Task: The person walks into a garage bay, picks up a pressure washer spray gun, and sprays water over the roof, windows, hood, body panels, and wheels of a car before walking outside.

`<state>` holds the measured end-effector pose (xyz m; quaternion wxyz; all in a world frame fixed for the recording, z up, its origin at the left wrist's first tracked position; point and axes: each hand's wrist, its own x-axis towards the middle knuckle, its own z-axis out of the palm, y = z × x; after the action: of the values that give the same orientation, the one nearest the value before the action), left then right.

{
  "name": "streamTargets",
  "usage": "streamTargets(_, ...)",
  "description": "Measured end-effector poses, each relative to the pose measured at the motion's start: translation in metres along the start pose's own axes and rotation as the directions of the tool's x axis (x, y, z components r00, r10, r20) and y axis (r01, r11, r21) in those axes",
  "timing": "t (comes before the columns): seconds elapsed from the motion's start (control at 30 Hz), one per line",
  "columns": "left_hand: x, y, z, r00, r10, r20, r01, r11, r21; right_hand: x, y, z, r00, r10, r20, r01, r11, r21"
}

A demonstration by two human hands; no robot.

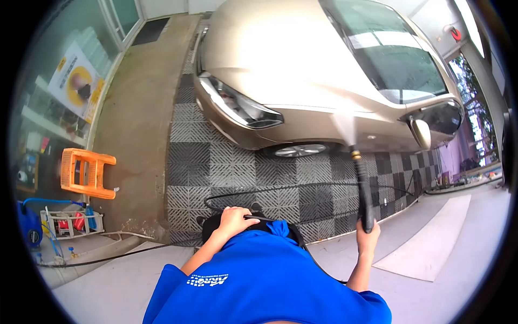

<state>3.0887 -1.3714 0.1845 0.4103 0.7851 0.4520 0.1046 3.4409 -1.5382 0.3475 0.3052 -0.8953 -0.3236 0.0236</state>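
My right hand (368, 236) is wrapped round the black grip of a pressure washer spray gun (363, 189) pointed away from me. A white fan of spray (345, 125) leaves its brass-coloured nozzle (355, 154) and meets the side of a beige car (302, 59) behind the front wheel (301, 150). At my waist, my left hand (235, 220) is closed on a black hose (251, 217). More of this hose lies in a long loop across the floor in front of me. The car's headlight (237, 102) faces left.
Grey and black grid tiles (232, 167) cover the floor around the car. An orange plastic stool (89, 173) stands at left, near a crate (70, 224) of bottles and a blue reel-like unit (29, 224). A glass front with a poster (76, 81) lines the left side.
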Motion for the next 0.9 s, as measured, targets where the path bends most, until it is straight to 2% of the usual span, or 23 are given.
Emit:
streamTargets(0.07, -0.009, -0.021, -0.019, 1.000, 0.008, 0.030, -0.007, 1.000, -0.029, -0.024, -0.035, 0.017, 0.965, -0.059, 0.256, 0.062, 0.998, -0.004)
streamTargets(0.17, -0.025, -0.053, -0.054, 0.997, 0.064, 0.038, -0.063, 0.997, -0.033, -0.047, -0.096, 0.041, 0.867, -0.102, 0.487, 0.106, 0.994, 0.019)
streamTargets(0.23, -0.040, -0.073, -0.079, 0.997, 0.076, 0.011, -0.075, 0.993, -0.088, -0.049, -0.124, 0.058, 0.862, -0.157, 0.482, 0.155, 0.987, 0.045)
streamTargets(0.33, -0.063, -0.107, -0.107, 0.998, 0.045, -0.050, -0.051, 0.991, -0.125, -0.047, -0.162, 0.092, 0.960, -0.218, 0.176, 0.208, 0.976, 0.071)
streamTargets(0.37, -0.069, -0.117, -0.117, 0.998, -0.008, -0.067, -0.002, 0.989, -0.148, -0.052, -0.188, 0.096, 0.975, -0.137, 0.173, 0.118, 0.986, 0.116)
streamTargets(0.43, -0.077, -0.135, -0.134, 0.995, -0.057, -0.079, 0.043, 0.984, -0.173, -0.052, -0.193, 0.116, 0.967, -0.230, 0.113, 0.217, 0.969, 0.121)
streamTargets(0.5, -0.081, -0.152, -0.155, 0.965, 0.030, -0.260, -0.084, 0.976, -0.200, -0.068, -0.227, 0.123, 0.957, -0.216, 0.196, 0.187, 0.970, 0.155)
streamTargets(0.53, -0.082, -0.160, -0.166, 0.968, 0.012, -0.250, -0.066, 0.976, -0.207, -0.071, -0.228, 0.130, 0.943, -0.219, 0.251, 0.198, 0.974, 0.107)
streamTargets(0.57, -0.084, -0.166, -0.177, 0.969, 0.032, -0.245, -0.083, 0.976, -0.202, -0.077, -0.237, 0.135, 0.930, -0.210, 0.303, 0.163, 0.971, 0.174)
streamTargets(0.63, -0.080, -0.182, -0.195, 0.975, 0.005, -0.223, -0.063, 0.965, -0.256, -0.078, -0.251, 0.139, 0.917, -0.181, 0.356, 0.126, 0.977, 0.171)
streamTargets(0.67, -0.079, -0.194, -0.200, 0.967, 0.037, -0.253, -0.095, 0.970, -0.222, -0.074, -0.258, 0.141, 0.938, -0.125, 0.322, 0.080, 0.986, 0.148)
streamTargets(0.7, -0.077, -0.200, -0.210, 0.974, 0.002, -0.227, -0.069, 0.955, -0.287, -0.067, -0.259, 0.142, 0.954, -0.068, 0.291, 0.032, 0.991, 0.127)
streamTargets(0.73, -0.074, -0.207, -0.219, 0.976, -0.015, -0.219, -0.054, 0.949, -0.310, -0.053, -0.240, 0.151, 0.983, -0.060, 0.174, 0.031, 0.985, 0.169)
streamTargets(0.77, -0.072, -0.217, -0.228, 0.977, -0.037, -0.209, -0.035, 0.943, -0.332, -0.042, -0.237, 0.153, 0.993, 0.040, 0.115, -0.064, 0.975, 0.213)
streamTargets(0.8, -0.071, -0.228, -0.235, 0.979, -0.027, -0.200, -0.041, 0.943, -0.331, -0.033, -0.239, 0.156, 0.998, 0.063, -0.020, -0.059, 0.983, 0.174)
streamTargets(0.83, -0.068, -0.240, -0.244, 0.969, -0.054, -0.243, -0.042, 0.928, -0.371, -0.025, -0.240, 0.158, 0.984, 0.086, -0.153, -0.065, 0.989, 0.135)
streamTargets(0.9, -0.058, -0.268, -0.265, 0.953, -0.081, -0.293, -0.050, 0.910, -0.413, -0.020, -0.265, 0.165, 0.946, 0.169, -0.276, -0.109, 0.969, 0.221)
